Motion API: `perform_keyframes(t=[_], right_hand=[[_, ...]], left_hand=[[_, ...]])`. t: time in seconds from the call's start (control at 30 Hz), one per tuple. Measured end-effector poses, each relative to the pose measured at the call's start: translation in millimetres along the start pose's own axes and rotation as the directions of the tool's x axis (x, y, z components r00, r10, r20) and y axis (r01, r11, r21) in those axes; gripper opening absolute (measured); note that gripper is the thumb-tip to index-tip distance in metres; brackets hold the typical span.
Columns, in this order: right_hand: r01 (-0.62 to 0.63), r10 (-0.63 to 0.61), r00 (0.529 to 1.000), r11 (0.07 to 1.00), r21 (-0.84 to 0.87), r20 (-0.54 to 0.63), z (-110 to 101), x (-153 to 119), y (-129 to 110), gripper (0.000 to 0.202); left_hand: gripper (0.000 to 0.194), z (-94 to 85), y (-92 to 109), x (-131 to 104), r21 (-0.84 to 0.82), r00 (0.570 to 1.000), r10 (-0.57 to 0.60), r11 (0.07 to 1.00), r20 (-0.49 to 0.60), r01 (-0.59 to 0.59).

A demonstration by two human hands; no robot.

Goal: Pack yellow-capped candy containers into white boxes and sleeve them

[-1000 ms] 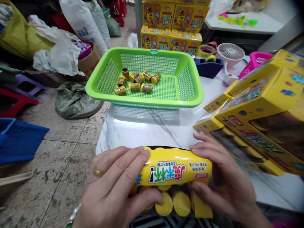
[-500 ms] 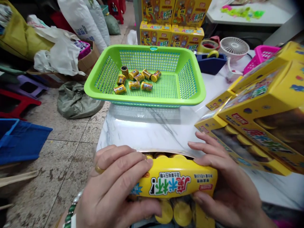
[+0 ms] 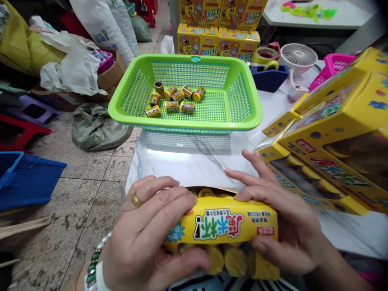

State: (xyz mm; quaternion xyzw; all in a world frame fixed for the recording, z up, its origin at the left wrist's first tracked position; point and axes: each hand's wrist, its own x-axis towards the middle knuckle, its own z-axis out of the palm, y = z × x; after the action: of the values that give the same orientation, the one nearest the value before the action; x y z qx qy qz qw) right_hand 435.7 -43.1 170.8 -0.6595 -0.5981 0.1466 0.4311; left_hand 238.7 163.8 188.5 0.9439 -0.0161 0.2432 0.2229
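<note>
A yellow box with upside-down printing lies at the bottom centre, yellow-capped containers showing below its printed panel and more along its top opening. My left hand grips its left end, fingers over the panel and thumb underneath. At the right end my right hand holds the box between thumb and fingers, two fingers raised off it. Beyond them a green basket holds several small yellow cylinders on its left side. Filled yellow boxes stand stacked and tilted at the right.
More yellow boxes are piled behind the basket. A blue tape dispenser, white fan and pink basket stand at the back right. Left of the marbled table are sacks, stools and a blue bin on the floor.
The fingers of my right hand have shifted left along the box's top edge. The box is tilted slightly differently, and its top flap edge sits a little higher in view.
</note>
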Motion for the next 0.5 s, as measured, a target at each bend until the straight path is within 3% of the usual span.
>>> perform_keyframes(t=[0.2, 0.37, 0.5], right_hand=[[-0.004, -0.001, 0.998, 0.997, -0.071, -0.06, -0.6, -0.9, -0.5, 0.034], [-0.041, 0.04, 0.987, 0.999, -0.004, -0.158, 6.0, -0.1, 1.4, 0.032], [-0.059, 0.068, 0.98, 0.997, 0.053, -0.188, 9.1, 2.1, 3.2, 0.03]], left_hand=[[0.062, 1.2, -2.3, 8.9, -0.056, 0.998, -0.06, 0.997, -0.009, 0.06], [0.041, -3.5, 1.8, 19.2, -0.03, 0.992, -0.124, 0.992, 0.037, 0.125], [0.039, -6.8, 4.3, 25.6, -0.012, 0.985, -0.164, 0.986, 0.048, 0.165]])
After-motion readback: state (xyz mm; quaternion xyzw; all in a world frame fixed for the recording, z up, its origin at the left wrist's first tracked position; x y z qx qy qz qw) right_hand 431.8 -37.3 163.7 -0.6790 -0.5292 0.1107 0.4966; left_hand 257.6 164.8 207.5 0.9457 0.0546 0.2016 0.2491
